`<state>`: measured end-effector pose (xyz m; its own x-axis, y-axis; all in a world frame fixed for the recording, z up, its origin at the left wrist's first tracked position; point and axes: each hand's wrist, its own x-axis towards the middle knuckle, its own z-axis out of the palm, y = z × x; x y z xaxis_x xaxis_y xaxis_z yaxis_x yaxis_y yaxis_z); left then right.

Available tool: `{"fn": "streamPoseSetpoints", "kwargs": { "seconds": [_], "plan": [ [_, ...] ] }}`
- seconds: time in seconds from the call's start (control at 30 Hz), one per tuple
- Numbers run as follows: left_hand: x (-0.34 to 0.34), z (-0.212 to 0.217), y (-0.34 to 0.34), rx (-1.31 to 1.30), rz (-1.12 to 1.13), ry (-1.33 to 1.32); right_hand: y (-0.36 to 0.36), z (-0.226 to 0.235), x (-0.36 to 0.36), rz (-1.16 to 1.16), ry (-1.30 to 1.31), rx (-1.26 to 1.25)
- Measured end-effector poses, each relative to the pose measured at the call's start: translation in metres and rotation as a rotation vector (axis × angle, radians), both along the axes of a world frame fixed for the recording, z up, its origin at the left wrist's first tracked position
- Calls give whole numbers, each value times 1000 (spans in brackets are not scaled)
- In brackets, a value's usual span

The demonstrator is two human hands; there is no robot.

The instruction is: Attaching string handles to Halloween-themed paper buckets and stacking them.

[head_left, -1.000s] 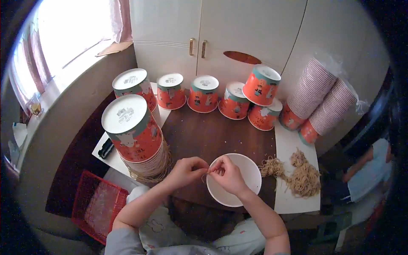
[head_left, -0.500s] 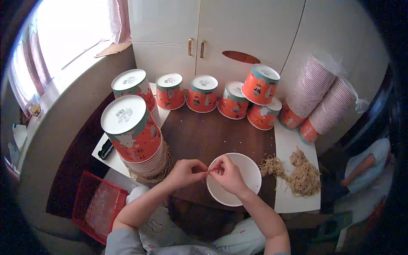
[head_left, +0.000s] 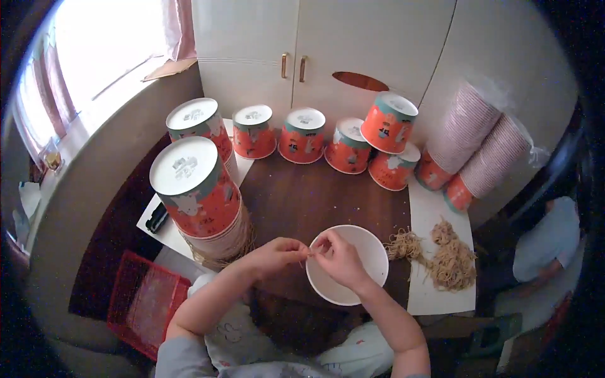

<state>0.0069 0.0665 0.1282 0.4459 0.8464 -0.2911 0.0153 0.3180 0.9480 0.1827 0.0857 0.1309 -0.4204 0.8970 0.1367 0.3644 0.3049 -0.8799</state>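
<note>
Hanging at the far left, one curtain point(head_left: 47, 94) edges the bright window point(head_left: 107, 44); a second, pink curtain point(head_left: 179, 31) hangs on its other side. Below sits one red basket point(head_left: 115, 296). Next comes a white board point(head_left: 149, 211) with one black tool point(head_left: 157, 219) on it, and two stacks of upturned tubs: a rear stack point(head_left: 200, 123) and a front stack point(head_left: 201, 201), with cord point(head_left: 247, 242) around the foot of the front one. The nested rims are too tight to count.

Along the far side of the brown table point(head_left: 296, 195) four orange-and-teal tubs point(head_left: 304, 138) stand upturned, and a fifth tub point(head_left: 389, 123) perches on the right-hand two. Their white bases and sides carry printed marks and small figures; the base print is too small to read. Behind are cupboard doors point(head_left: 246, 38) with two handles point(head_left: 283, 65).

At the near middle, the left hand point(head_left: 280, 255) is closed to a pinch, thumb against forefinger. The right hand point(head_left: 339, 255) pinches likewise, fingers curled, its tips meeting the left's. Between them is one thin strand point(head_left: 303, 261), mostly hidden, just at the left rim of one white bowl point(head_left: 365, 277); the right hand is over the bowl.

Just right of the bowl lie two heaps of tan cord point(head_left: 450, 261), the larger on a second white board point(head_left: 441, 302). Behind them lean two plastic-wrapped stacks point(head_left: 463, 129). At the far right is another person's pale top point(head_left: 547, 239).
</note>
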Motion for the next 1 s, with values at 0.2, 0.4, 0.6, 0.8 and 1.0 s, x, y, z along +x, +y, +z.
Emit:
{"fn": "streamPoseSetpoints", "kwargs": {
  "seconds": [0.2, 0.4, 0.6, 0.8, 1.0],
  "plan": [
    [-3, -8, 1, -113, 1, -42, 3, 5, 3, 74, -93, 445],
    [-4, -15, 2, -145, 27, -104, -1, 13, 3, 109, -193, 590],
    [-3, -12, 3, -169, 16, -173, 4, 5, 6, 119, -208, 635],
    [1, -24, 4, 179, 33, -100, 6, 5, 6, 113, -166, 462],
    [3, -23, 4, 384, 109, 181, 5, 11, 6, 75, -148, 319]
  ]
}}
